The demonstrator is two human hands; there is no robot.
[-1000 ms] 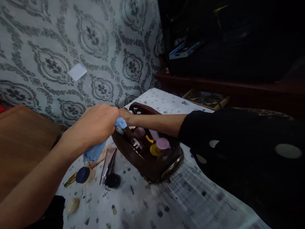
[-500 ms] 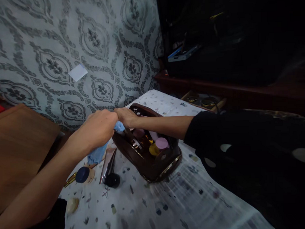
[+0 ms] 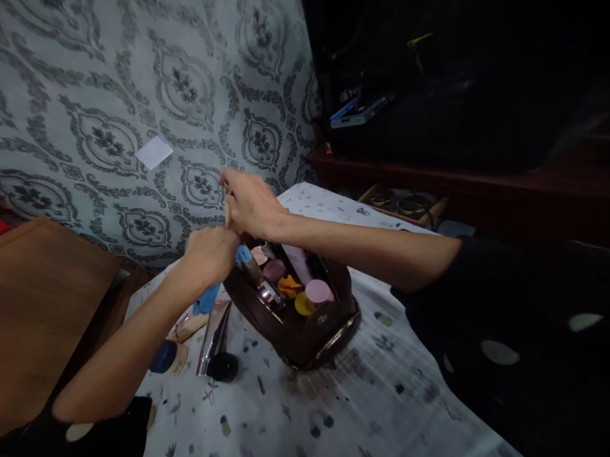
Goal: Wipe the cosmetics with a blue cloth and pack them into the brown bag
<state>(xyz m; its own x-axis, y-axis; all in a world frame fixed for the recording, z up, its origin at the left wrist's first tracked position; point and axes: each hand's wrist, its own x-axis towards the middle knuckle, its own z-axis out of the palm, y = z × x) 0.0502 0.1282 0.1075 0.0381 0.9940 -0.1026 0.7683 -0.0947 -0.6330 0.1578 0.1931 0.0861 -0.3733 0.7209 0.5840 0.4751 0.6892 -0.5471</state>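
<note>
A brown cosmetic bag (image 3: 309,345) stands unzipped, with a pink-lidded container (image 3: 319,292), a yellow round item (image 3: 303,304), an orange piece (image 3: 290,286) and a lilac tube (image 3: 297,263) inside. At its far left rim, my left hand (image 3: 212,256) is closed around a blue cloth (image 3: 206,300); part of the cloth pokes out over the bag's edge. Just above, my right hand (image 3: 254,203) pinches a slim beige item (image 3: 228,214), mostly hidden by the fingers. Its lower end meets my left hand.
Left of the bag lie a silvery tube with a black cap (image 3: 224,366), a beige tube (image 3: 189,326) and a blue-lidded jar (image 3: 168,357) on the patterned tablecloth (image 3: 271,416). A wooden panel (image 3: 42,311) borders the left side. An open drawer (image 3: 404,205) holds round items.
My right hand has risen from inside the bag's far end, bringing up the slim beige item. My left hand stays at the rim with the blue cloth.
</note>
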